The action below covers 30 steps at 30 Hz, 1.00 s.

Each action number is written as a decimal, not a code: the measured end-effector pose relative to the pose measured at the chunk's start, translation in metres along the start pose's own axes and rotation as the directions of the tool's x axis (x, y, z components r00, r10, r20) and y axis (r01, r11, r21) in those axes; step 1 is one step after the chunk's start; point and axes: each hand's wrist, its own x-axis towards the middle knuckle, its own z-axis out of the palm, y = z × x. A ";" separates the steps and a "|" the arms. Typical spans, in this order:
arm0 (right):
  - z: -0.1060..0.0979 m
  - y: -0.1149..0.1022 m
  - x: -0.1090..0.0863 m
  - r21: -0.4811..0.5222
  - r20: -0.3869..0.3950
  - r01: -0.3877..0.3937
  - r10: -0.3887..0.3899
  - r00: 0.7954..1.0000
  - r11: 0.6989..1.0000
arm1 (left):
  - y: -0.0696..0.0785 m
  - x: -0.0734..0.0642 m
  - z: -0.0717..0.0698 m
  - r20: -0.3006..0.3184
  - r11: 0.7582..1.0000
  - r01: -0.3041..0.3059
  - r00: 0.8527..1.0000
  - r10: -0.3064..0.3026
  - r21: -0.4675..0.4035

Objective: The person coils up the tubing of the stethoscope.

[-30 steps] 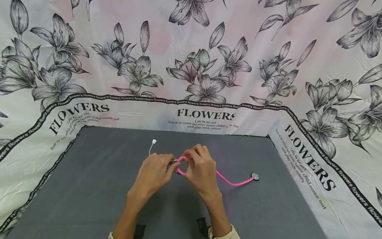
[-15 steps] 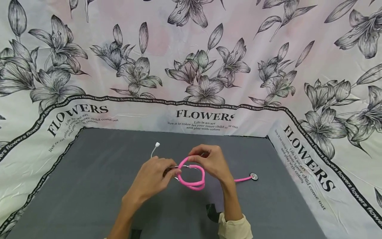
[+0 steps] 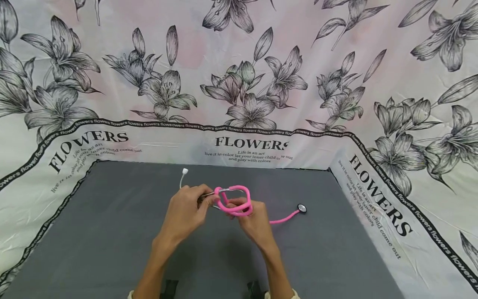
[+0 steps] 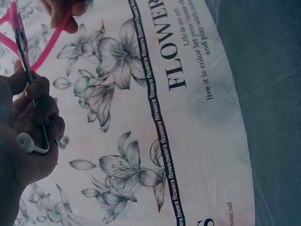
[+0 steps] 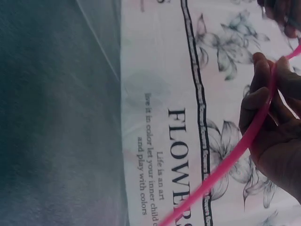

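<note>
A pink stethoscope point(image 3: 244, 212) is held above the grey table by both hands, its tubing looped between them. My left hand point(image 3: 185, 211) grips the metal ear tubes; in the left wrist view its fingers curl round the metal, and a white ear tip point(image 4: 24, 141) pokes out beside the palm. My right hand point(image 3: 255, 220) is behind the loop in the head view. The right wrist view shows its fingers point(image 5: 257, 101) and thumb pinching the pink tubing point(image 5: 235, 153). The round chest piece point(image 3: 301, 208) sits at the tubing's right end.
A grey table surface point(image 3: 112, 232) lies under the hands. White cloth with printed lilies point(image 3: 250, 110) stands round its back and sides. Dark straps point(image 3: 169, 287) show near both wrists.
My right hand let go at the loop's top, swung out right, and now pinches tubing lower down behind the loop. The loop came into view and rose a little. The left hand keeps its grip.
</note>
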 end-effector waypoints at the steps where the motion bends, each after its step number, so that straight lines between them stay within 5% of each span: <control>1: 0.002 -0.001 -0.002 0.006 0.000 0.001 -0.001 1.000 1.000 | 0.000 0.001 0.000 -0.012 1.000 0.005 1.000 -0.005 0.007; 6: 0.010 -0.009 -0.012 0.035 0.022 0.022 -0.023 0.999 0.999 | -0.005 0.008 0.007 -0.091 0.999 -0.002 0.996 0.007 0.052; 13: 0.015 -0.022 -0.024 -0.055 0.129 0.018 -0.011 0.992 0.998 | -0.024 0.016 0.017 -0.215 0.974 0.018 0.976 0.033 0.228; 18: 0.010 -0.031 -0.026 -0.207 0.115 0.135 -0.113 0.987 0.969 | -0.029 0.018 0.021 -0.162 0.928 -0.054 0.979 0.121 0.369; 22: 0.000 -0.042 -0.018 -0.398 0.108 0.236 -0.210 0.972 0.886 | -0.027 0.018 0.022 -0.118 0.883 -0.135 0.971 0.208 0.450; 28: -0.012 -0.051 0.001 -0.681 0.154 0.349 -0.340 0.928 0.644 | -0.022 0.007 0.026 -0.039 0.816 -0.263 0.944 0.329 0.515; 30: -0.015 -0.051 0.009 -0.712 0.170 0.372 -0.367 0.914 0.596 | -0.020 0.003 0.028 -0.006 0.805 -0.309 0.932 0.362 0.507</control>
